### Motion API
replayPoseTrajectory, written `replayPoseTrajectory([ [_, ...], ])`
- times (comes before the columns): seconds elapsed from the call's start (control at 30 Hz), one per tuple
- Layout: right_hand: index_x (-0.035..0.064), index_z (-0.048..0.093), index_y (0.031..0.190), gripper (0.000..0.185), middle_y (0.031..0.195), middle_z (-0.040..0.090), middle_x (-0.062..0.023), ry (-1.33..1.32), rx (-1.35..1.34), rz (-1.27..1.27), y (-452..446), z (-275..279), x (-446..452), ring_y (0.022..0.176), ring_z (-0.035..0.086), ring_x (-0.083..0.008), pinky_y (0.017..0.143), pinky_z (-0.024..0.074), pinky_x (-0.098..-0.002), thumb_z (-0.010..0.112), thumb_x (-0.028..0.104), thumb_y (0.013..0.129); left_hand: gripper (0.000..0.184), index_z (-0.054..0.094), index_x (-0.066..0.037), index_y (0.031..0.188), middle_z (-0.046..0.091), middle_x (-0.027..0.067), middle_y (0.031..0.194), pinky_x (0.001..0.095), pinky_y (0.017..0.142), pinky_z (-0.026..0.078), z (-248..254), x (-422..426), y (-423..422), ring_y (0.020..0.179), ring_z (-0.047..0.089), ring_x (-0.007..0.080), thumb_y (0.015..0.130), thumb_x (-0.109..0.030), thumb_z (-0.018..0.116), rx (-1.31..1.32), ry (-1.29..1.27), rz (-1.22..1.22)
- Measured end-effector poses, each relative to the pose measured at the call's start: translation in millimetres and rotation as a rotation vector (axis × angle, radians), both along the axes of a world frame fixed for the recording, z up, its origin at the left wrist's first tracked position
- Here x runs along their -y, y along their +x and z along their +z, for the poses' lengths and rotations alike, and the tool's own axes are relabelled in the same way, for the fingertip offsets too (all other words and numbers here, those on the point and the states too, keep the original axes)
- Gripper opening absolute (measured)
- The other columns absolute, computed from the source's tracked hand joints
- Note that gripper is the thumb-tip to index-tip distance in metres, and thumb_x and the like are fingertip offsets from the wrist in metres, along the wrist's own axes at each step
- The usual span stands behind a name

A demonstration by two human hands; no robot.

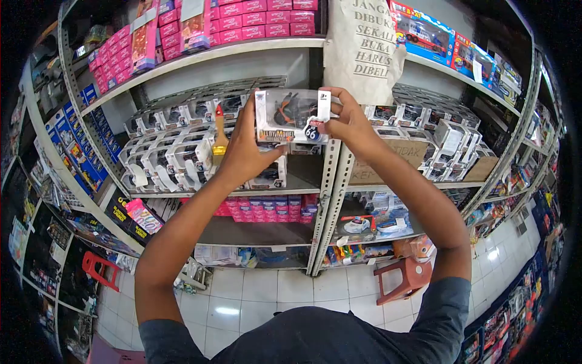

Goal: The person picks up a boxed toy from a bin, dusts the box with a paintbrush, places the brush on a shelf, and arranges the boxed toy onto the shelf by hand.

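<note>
A white windowed box (293,116) with a dark model motorcycle inside is raised in front of the shelf. The lettering on its front reads "Alloy Model" and "66". My left hand (247,145) grips its left end, with the thumb stretched below it. At the right end, my right hand (347,120) is closed on the box, its thumb on the front. A paintbrush (219,132) with a red-tipped handle stands upright beside my left wrist, and I cannot tell whether it is held or leaning. Behind are rows of similar boxes (176,155).
Pink boxes (260,24) fill the upper shelf. A paper sign (365,48) hangs over the middle post (330,200). More motorcycle boxes (448,142) stand at right behind cardboard. Red stools (405,280) are on the tiled floor (260,300), below the lower shelves.
</note>
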State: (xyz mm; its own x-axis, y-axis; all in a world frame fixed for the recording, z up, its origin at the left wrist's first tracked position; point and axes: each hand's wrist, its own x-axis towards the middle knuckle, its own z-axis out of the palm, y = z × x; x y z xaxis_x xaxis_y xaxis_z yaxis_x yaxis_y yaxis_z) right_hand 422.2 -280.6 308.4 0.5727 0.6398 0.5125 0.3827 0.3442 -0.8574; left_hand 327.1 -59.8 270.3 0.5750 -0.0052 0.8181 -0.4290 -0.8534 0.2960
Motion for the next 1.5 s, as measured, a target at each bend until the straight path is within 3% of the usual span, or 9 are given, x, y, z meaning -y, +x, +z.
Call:
replayPoseTrajectory([
  [0.1,0.0021,0.032,0.137,0.061,0.112,0.063,-0.0137,0.008,0.026,-0.052,-13,6,-18,0.097,0.063,-0.0170,0.079,0.0525,-0.0289,0.060,-0.004,0.082,0.112,0.008,-0.001,0.152,0.032,0.0262,0.147,0.0407,0.111,0.033,10,-19,-5,0.137,0.037,0.0364,0.070,-0.019,0.083,-0.100,-0.136,-0.191],
  [0.23,0.0087,0.029,0.144,0.066,0.121,0.059,-0.0067,0.013,-0.001,-0.114,-17,-2,-42,0.103,0.060,-0.0144,0.084,0.0502,-0.0313,0.057,0.001,0.085,0.109,0.005,0.002,0.152,0.037,0.0234,0.145,0.0388,0.108,0.036,21,-35,-18,0.131,0.043,0.0289,0.074,-0.019,0.080,-0.080,-0.161,-0.371],
  [0.4,0.0141,0.029,0.145,0.064,0.115,0.059,-0.0087,0.126,-0.064,-0.158,-39,-3,-72,0.097,0.061,-0.0163,0.076,0.0591,-0.0422,0.054,0.001,0.088,0.101,0.009,-0.001,0.151,0.041,0.0210,0.141,0.0356,0.104,0.039,22,-65,-7,0.129,0.044,0.0259,0.078,-0.019,0.076,-0.093,-0.280,-0.505],
  [0.5,0.0090,0.027,0.145,0.064,0.111,0.059,-0.0131,0.128,-0.028,-0.183,-39,-5,-85,0.099,0.062,-0.0201,0.073,0.0599,-0.0418,0.056,0.003,0.087,0.098,0.008,-0.002,0.152,0.042,0.0202,0.140,0.0357,0.104,0.039,25,-71,-17,0.127,0.046,0.0243,0.079,-0.016,0.074,-0.093,-0.273,-0.474],
  [0.8,0.0109,0.032,0.146,0.061,0.113,0.057,-0.0126,0.187,-0.086,-0.227,-50,-30,-115,0.103,0.061,-0.0203,0.077,0.0587,-0.0415,0.053,0.006,0.089,0.076,0.028,-0.003,0.147,0.052,0.0137,0.121,0.0315,0.081,0.055,-6,-99,-31,0.102,0.059,0.0192,0.076,0.002,0.057,-0.174,-0.702,-0.710],
  [0.93,0.0114,0.037,0.144,0.058,0.112,0.059,-0.0113,0.233,-0.130,-0.238,-59,-53,-129,0.100,0.061,-0.0191,0.074,0.0578,-0.0409,0.054,0.006,0.088,0.060,0.036,-0.003,0.138,0.056,0.0098,0.117,0.0349,0.086,0.059,-27,-107,-35,0.099,0.063,0.0220,0.080,0.006,0.048,-0.224,-0.884,-0.735],
  [1.07,0.0122,0.045,0.139,0.054,0.100,0.064,-0.0072,0.298,-0.205,-0.246,-75,-80,-138,0.090,0.063,-0.0159,0.069,0.0562,-0.0369,0.054,0.004,0.086,0.055,0.042,-0.003,0.133,0.057,0.0094,0.115,0.0349,0.080,0.060,-60,-105,-42,0.098,0.063,0.0222,0.079,0.004,0.049,-0.223,-1.059,-0.690],
  [1.1,0.0123,0.046,0.139,0.054,0.101,0.064,-0.0071,0.305,-0.223,-0.257,-81,-86,-140,0.088,0.063,-0.0159,0.069,0.0562,-0.0364,0.054,0.005,0.086,0.050,0.048,-0.005,0.130,0.054,0.0079,0.103,0.0328,0.072,0.060,-69,-102,-45,0.090,0.058,0.0169,0.080,0.002,0.051,-0.192,-1.152,-0.711],
  [1.5,0.0193,0.050,0.139,0.046,0.105,0.063,-0.0082,0.356,-0.314,-0.311,-67,-165,-153,0.086,0.063,-0.0158,0.064,0.0557,-0.0329,0.048,0.016,0.094,0.026,0.057,-0.006,0.111,0.058,0.0056,0.100,0.0409,0.078,0.060,-127,-113,-54,0.095,0.062,0.0211,0.086,-0.010,0.051,-0.335,-1.343,-0.768],
])
